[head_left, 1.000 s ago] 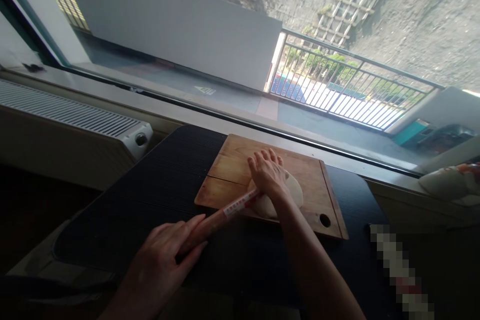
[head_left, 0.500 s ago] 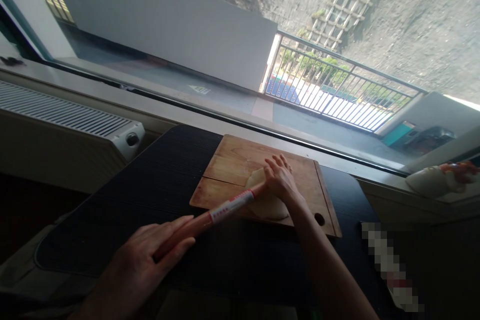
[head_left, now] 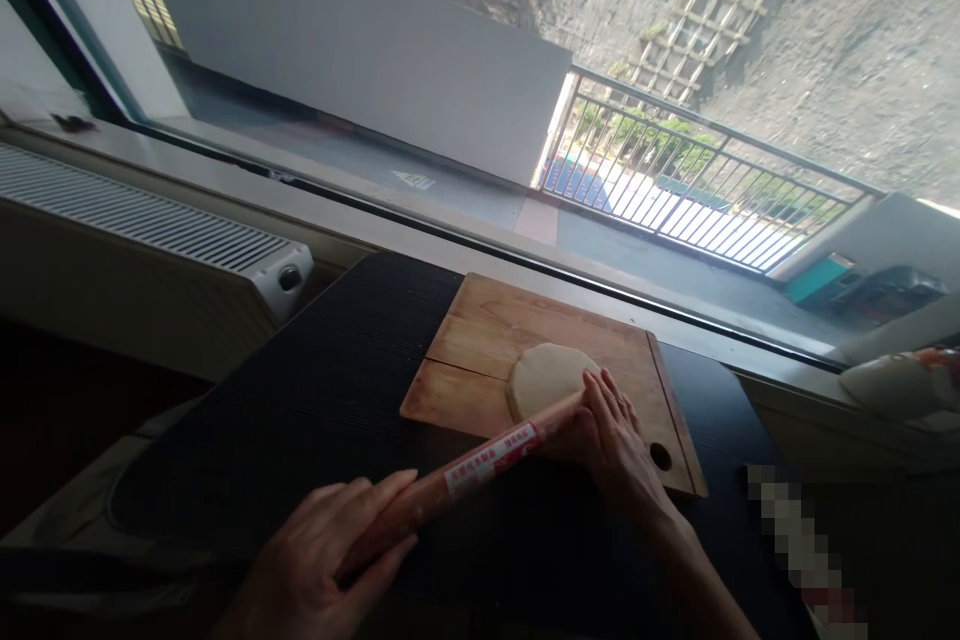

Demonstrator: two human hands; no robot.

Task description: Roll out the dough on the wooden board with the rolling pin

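A pale, flattened round of dough [head_left: 551, 375] lies on a wooden cutting board [head_left: 487, 305]. The wooden rolling pin [head_left: 487, 460], with a red and white label around it, slants across the near edge of the dough. My left hand [head_left: 322, 540] grips its near end between thumb and fingers. At the far end, my right hand [head_left: 619, 430] is on the pin with its fingers stretched forward and close together, beside the dough. The pin's tip is hidden under that hand.
The board rests on a dark table [head_left: 300, 370] against a window sill [head_left: 450, 255]. A white radiator [head_left: 187, 220] stands at the left. On the sill at the right is a pale rounded object [head_left: 889, 380]. A pixelated item [head_left: 810, 550] lies by the table's right edge.
The rolling pin has come back toward me, off the middle of the dough to its near edge, with both hands moving along. More of the dough shows. The view has shifted slightly.
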